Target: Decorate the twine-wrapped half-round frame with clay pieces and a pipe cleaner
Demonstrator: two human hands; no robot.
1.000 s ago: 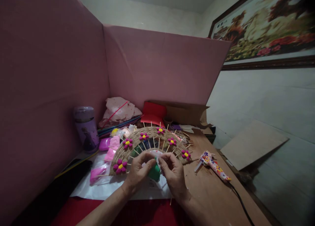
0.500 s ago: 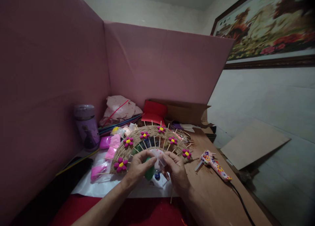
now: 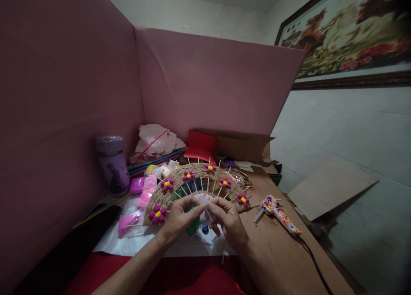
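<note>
My left hand (image 3: 178, 217) and my right hand (image 3: 230, 221) meet with pinched fingers over the near side of a half-round woven fan (image 3: 199, 173). Between them is a small plastic packet (image 3: 193, 227), green at its lower left and clear towards my right fingertips. Both hands grip it, the left at the green side and the right at the clear edge. Twine covers the fan's outer band, thin wooden sticks radiate through it, and several magenta flowers (image 3: 189, 175) with yellow centres sit on the band. The fan's near middle is partly hidden behind my hands.
Pink clay packets (image 3: 129, 223) lie on white sheeting at the left, near a purple tumbler (image 3: 113, 165). A patterned glue gun (image 3: 281, 216) with a black cord rests on the board at the right. Pink panels (image 3: 212, 85) stand at the left and back.
The fingertips have drawn slightly closer together on the packet, and its green part has tilted a little to the left. Everything else stays in place.
</note>
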